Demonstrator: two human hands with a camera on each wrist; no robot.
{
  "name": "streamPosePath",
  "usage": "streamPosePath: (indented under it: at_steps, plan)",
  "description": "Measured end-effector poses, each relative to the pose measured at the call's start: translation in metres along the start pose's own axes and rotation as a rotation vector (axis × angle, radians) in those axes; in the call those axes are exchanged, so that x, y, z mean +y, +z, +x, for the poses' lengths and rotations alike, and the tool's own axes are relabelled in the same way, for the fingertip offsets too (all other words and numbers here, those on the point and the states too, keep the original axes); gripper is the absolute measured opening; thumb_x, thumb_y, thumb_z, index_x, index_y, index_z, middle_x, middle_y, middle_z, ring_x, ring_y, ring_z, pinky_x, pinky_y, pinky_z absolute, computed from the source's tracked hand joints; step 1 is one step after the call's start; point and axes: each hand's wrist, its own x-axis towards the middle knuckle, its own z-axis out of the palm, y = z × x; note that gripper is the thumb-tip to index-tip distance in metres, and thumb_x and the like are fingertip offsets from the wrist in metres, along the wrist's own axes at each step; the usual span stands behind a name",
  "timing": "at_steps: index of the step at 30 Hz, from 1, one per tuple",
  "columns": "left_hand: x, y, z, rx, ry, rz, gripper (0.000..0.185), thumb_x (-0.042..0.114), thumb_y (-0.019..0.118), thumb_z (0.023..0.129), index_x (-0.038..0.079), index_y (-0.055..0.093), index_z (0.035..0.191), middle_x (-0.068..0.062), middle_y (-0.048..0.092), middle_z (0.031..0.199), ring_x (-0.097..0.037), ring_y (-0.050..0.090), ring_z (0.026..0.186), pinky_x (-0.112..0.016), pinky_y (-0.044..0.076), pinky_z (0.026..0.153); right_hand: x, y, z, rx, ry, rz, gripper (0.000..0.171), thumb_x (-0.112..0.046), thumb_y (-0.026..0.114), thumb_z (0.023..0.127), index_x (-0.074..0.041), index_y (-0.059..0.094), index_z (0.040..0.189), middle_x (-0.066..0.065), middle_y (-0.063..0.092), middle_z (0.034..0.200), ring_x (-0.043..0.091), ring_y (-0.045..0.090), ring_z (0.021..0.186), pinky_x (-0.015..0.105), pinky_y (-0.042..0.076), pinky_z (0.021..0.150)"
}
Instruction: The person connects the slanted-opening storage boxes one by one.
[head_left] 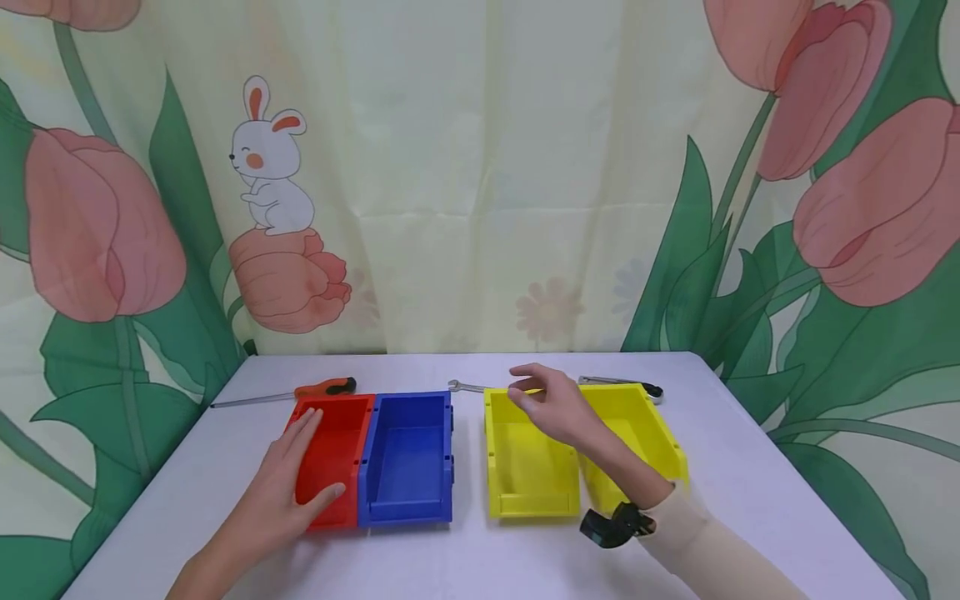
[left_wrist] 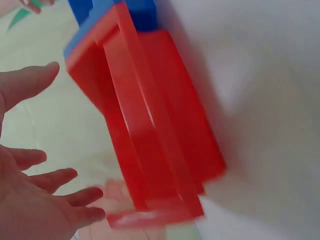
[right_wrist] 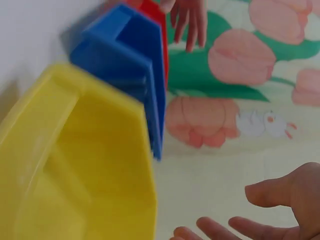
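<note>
Nearest the head camera, the left hand (head_left: 281,483) lies flat, fingers straight, on the red bin (head_left: 333,458); the thumb touches its front edge. The blue bin (head_left: 408,458) touches the red bin on the side away from that hand. The right hand (head_left: 551,404) hovers, fingers loosely spread, over two yellow bins (head_left: 525,467).

Only the head view shows the table (head_left: 750,483), one screwdriver (head_left: 300,392) beyond the left hand, and a wrench (head_left: 467,386) and a ratchet (head_left: 622,384) beyond the right hand. The wrist views are blurred, showing bins and open fingers only.

Count: four bins, three tools.

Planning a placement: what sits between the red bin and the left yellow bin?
The blue bin, flush against the red bin, then a bare strip of table before the left yellow bin, per the head view.
</note>
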Motion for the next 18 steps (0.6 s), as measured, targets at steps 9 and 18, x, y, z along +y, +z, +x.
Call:
streamPosePath:
  at_steps: [9, 18]
  plan:
    - [0.023, 0.025, 0.014, -0.176, -0.094, -0.054, 0.123, 0.049, 0.089, 0.080, 0.006, 0.016, 0.170, -0.024, 0.034, 0.169, -0.049, 0.042, 0.150, -0.066, 0.058, 0.102, 0.033, -0.026, -0.010, 0.015, 0.117, -0.249, 0.049, -0.024, 0.068, 0.104, -0.005, 0.057, 0.148, 0.024, 0.063, 0.146, 0.040, 0.068, 0.126, 0.049, 0.063, 0.099]
    - [0.024, 0.048, 0.016, -0.185, -0.073, -0.078, 0.135, 0.046, 0.096, 0.072, 0.013, 0.010, 0.172, -0.018, 0.030, 0.174, -0.049, 0.041, 0.152, -0.065, 0.056, 0.105, 0.044, -0.015, -0.013, -0.046, 0.172, -0.377, 0.061, -0.022, 0.074, 0.100, 0.000, 0.050, 0.152, 0.025, 0.068, 0.135, 0.029, 0.068, 0.103, 0.043, 0.065, 0.090]
